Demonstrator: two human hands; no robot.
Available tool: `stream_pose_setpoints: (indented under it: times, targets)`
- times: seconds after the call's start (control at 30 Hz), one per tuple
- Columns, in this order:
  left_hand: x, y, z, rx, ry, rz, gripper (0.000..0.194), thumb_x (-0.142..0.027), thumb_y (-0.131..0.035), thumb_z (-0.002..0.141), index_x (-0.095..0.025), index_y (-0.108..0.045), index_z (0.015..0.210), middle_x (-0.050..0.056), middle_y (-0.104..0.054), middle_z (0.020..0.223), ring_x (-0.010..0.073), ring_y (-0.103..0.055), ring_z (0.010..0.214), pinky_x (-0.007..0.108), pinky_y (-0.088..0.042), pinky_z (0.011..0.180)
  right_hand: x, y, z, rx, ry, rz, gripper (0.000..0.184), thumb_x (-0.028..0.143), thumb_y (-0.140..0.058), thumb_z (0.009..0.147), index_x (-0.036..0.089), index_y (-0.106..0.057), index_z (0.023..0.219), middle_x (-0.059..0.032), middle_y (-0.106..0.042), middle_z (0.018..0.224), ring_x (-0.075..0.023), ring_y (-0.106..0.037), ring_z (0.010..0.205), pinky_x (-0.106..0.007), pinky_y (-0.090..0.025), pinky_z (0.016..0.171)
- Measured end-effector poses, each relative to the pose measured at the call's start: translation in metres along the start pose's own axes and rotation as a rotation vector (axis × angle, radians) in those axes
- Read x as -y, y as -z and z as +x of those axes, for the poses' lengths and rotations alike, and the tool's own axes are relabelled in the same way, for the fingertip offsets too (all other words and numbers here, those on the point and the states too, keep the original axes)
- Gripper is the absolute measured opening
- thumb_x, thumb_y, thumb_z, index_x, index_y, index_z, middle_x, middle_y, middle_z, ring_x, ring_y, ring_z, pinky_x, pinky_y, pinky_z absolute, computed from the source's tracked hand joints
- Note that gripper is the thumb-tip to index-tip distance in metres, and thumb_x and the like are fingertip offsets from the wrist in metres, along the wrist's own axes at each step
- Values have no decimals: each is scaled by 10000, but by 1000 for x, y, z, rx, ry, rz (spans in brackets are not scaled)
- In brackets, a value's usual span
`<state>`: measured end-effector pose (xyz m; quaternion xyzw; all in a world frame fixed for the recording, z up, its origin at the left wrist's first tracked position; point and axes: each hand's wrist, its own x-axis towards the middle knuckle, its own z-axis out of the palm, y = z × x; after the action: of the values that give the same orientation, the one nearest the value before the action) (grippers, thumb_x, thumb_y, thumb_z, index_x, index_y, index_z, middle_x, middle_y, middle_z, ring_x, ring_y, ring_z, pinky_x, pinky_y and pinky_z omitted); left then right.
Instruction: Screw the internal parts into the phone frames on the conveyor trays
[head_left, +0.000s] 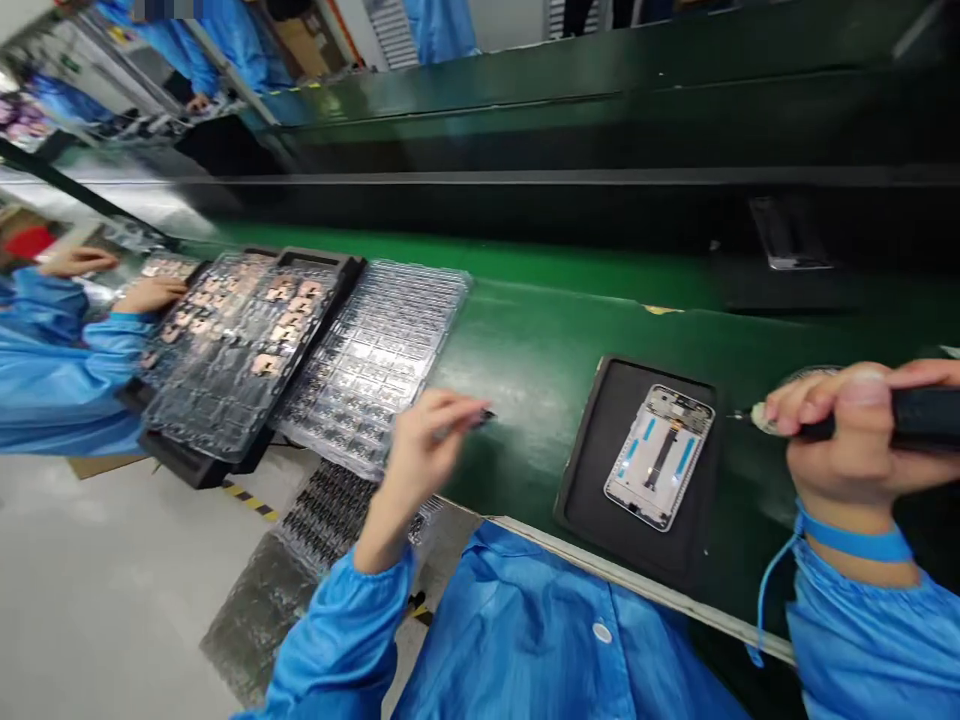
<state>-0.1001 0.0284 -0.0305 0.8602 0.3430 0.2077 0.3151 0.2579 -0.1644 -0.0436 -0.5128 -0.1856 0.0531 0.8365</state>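
Right hand (862,430) closed around a black screwdriver (926,415), its tip just beside the phone frame (660,458). The frame lies on a black tray (592,530) near the front edge of the green worktop (540,370). Left hand (427,470) pinches a small dark item (484,417), blurred, above the worktop. Clear trays (371,365) of parts stand toward the worktop's left end, under a co-worker's hands (150,295). Grey floor (112,560) lies below.

No text, label, brand or number is reading clearly anywhere: the phone frame (658,458) at four o'clock, the electric screwdriver (919,418) at three o'clock and the plastic trays (240,350) at nine o'clock are showing nothing legible.
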Motion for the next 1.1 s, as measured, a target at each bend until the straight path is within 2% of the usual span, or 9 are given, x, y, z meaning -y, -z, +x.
stream_pose_setpoints:
  times: [0.07,0.13,0.2,0.27,0.5,0.63,0.83,1.0,1.1]
  targets:
    - [-41,-45,18,340,-216,-61,405,-309,-624,1238,-296,-844,1578,82,-886,1135,260,-779,1125,413,-628,1074,-6,1,2,23,162,-102,450,463,-1001,849,353,-607,1037,93,-551,609,-200,-526,484,-382,-524,505]
    - [-75,-85,33,611,-363,-29,494,-234,-617,1240,-277,-729,1720,92,-902,1232,272,-768,1204,418,-592,1117,-10,3,4,73,201,-139,433,474,-967,903,350,-579,1050,104,-536,602,-194,-530,458,-372,-522,498]
    - [-96,-113,44,765,-472,42,563,-164,-598,1228,-242,-645,1783,113,-892,1306,283,-763,1255,418,-563,1122,-13,5,7,107,221,-143,429,469,-956,942,343,-564,1061,110,-539,617,-180,-536,436,-350,-524,483]
    - [-105,-129,50,828,-538,116,580,-148,-577,1232,-208,-601,1808,133,-873,1312,290,-767,1264,414,-542,1104,-14,7,9,138,256,-134,427,470,-956,967,333,-564,1064,104,-553,643,-165,-539,427,-335,-528,472]
    - [-94,-135,55,864,-546,125,643,-209,-576,1262,-223,-476,1896,111,-869,1303,295,-739,1303,417,-495,1123,-9,7,9,137,201,-139,479,497,-1002,1014,323,-561,1078,90,-544,720,-147,-544,471,-355,-531,487]
    - [-83,-132,50,826,-538,65,625,-322,-671,1259,-263,-546,1868,123,-865,1420,317,-683,1381,468,-487,1186,-6,5,6,116,177,-148,453,510,-1004,1035,326,-593,1091,77,-543,753,-149,-559,505,-390,-558,513]
    - [-71,-135,48,705,-524,51,418,-500,-775,1224,-315,-835,1594,126,-810,1584,355,-622,1569,559,-372,1350,-6,5,9,125,211,-147,447,519,-993,1042,327,-589,1066,81,-541,748,-145,-528,491,-387,-522,502]
    - [-60,-142,54,685,-560,-65,226,-546,-911,1123,-339,-1001,1135,79,-869,1442,342,-641,1537,541,-350,1341,-17,6,16,100,280,-93,460,507,-984,1018,308,-572,1063,119,-507,664,-147,-471,420,-358,-475,455]
    - [-56,-143,56,705,-587,-112,158,-510,-948,1101,-368,-1014,1089,54,-894,1385,338,-631,1537,544,-339,1352,-22,7,20,93,319,-81,453,501,-973,1006,307,-567,1054,133,-480,613,-159,-453,384,-345,-454,418]
